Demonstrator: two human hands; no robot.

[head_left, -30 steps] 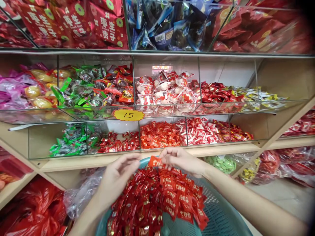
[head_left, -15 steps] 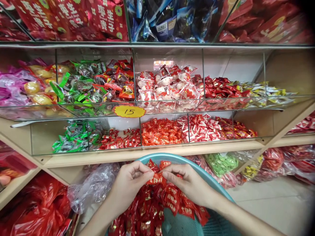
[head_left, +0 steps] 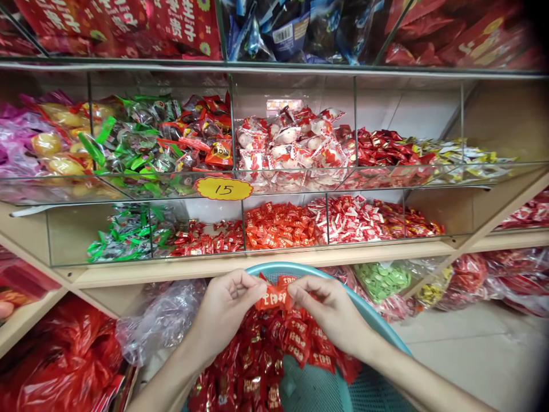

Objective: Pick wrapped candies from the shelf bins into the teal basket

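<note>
Both hands at the middle, meeting over one red packet. Left hand [head_left: 231, 309]: thumb and forefinger closed on the packet's left edge, other fingers curled. Right hand [head_left: 330, 312]: same pinch on the right edge.

Red packet [head_left: 275, 298] held flat between the two sets of fingertips, pale lettering facing up.

Change: a second ago the left hand was loosely open and off the packet, with only the right gripping it. Now held from both sides; reads as a steadier grip, well placed for pulling or tearing.

Below the hands: a mass of joined red packets [head_left: 253, 355], lying in a green basket [head_left: 313, 392]. Cannot tell whether the held packet is joined to these.

Beyond the hands: shelf edge [head_left: 171, 272], orange-red sweets [head_left: 279, 225] in a bin above it. Left of the left hand: clear plastic bag [head_left: 158, 320].
</note>
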